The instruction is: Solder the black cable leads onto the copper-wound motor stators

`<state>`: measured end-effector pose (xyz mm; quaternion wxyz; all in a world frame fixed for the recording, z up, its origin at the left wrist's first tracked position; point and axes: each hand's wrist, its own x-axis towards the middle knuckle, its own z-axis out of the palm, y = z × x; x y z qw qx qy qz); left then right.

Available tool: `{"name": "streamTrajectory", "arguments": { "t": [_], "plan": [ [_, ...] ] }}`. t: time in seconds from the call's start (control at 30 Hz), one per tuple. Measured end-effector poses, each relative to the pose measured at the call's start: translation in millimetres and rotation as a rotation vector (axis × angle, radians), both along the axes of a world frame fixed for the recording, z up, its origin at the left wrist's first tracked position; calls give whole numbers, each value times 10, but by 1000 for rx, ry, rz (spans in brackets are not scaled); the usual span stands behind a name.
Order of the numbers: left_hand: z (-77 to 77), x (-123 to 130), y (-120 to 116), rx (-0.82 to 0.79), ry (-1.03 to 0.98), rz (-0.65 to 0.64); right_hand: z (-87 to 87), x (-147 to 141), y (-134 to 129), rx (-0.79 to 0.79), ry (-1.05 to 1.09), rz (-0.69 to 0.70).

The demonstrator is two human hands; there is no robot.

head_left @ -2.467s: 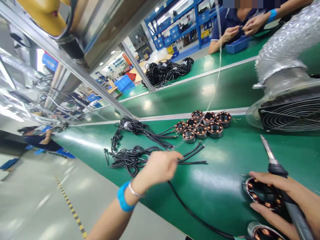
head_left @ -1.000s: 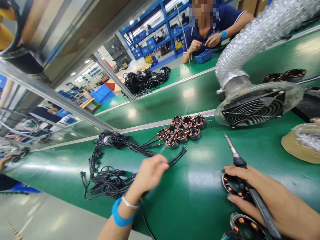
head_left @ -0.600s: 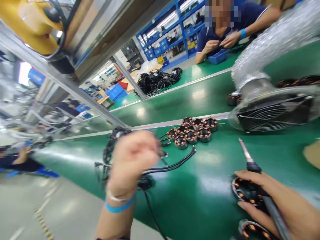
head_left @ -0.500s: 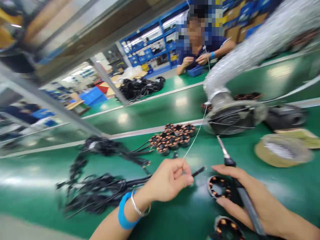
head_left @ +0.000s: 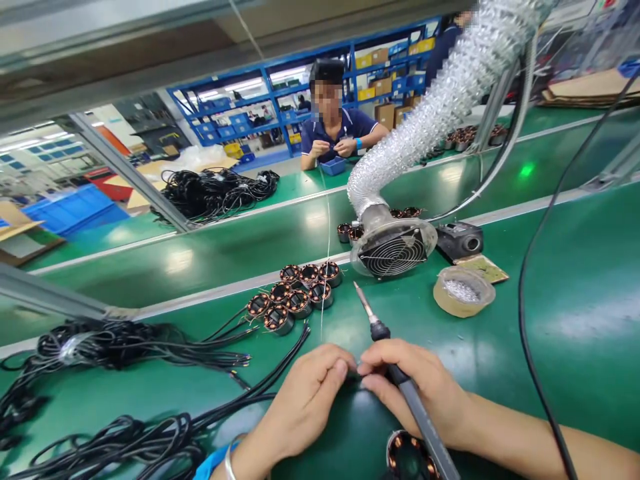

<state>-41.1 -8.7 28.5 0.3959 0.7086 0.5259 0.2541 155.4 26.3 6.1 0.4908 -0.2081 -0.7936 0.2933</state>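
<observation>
My left hand (head_left: 313,397) is closed, thumb against the fingers, around the end of a black cable (head_left: 235,403) that runs in behind it; the tip itself is hidden. Across my right hand (head_left: 425,387) lies a soldering iron (head_left: 417,413), its bare metal tip pointing up and away. Thumb and forefinger of that hand meet the left fingertips, with something small and dark between them that I cannot make out. Below the right hand, a ring-shaped motor stator (head_left: 397,457) with copper windings is partly covered by the iron's handle.
Several stators (head_left: 299,303) stand grouped ahead, beside a thin hanging solder wire (head_left: 328,253). A fan extractor (head_left: 397,253) with a silver duct (head_left: 415,127) stands behind the iron. Right of it is a tub (head_left: 463,303). Cable bundles (head_left: 125,343) lie left. A co-worker (head_left: 333,130) sits opposite.
The view has swung right. My hands have come together, fingertips meeting. The cable tip that stuck out of my left hand and the stator by my right fingers are now out of sight.
</observation>
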Motion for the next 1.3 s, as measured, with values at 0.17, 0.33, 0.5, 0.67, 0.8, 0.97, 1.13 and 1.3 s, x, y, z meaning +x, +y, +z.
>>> {"name": "streamTrajectory", "arguments": {
  "t": [0.17, 0.33, 0.5, 0.67, 0.8, 0.97, 1.13, 1.3],
  "plan": [
    [-133, 62, -45, -206, -353, -33, 118, -77, 1, 103, 11, -58],
    [-251, 141, -103, -345, -708, 76, 90, -142, -53, -77, -14, -89],
    [-232, 191, -80, -433, -875, 248, -21, -213, -136, -206, -19, -150],
    [-223, 216, -61, -542, -947, 341, -72, -261, -189, -184, -13, -179],
    [-216, 213, -60, -600, -995, 394, -106, -302, -211, -148, -9, -185],
    [-251, 144, -57, -615, -863, 274, -63, -245, -183, -9, -71, -118],
    [-253, 104, -97, -310, -415, 143, 78, -116, -61, 70, -123, -60],
    [-172, 140, -133, -210, -174, 59, 52, -151, 9, 116, -157, 101]
  ]
}}
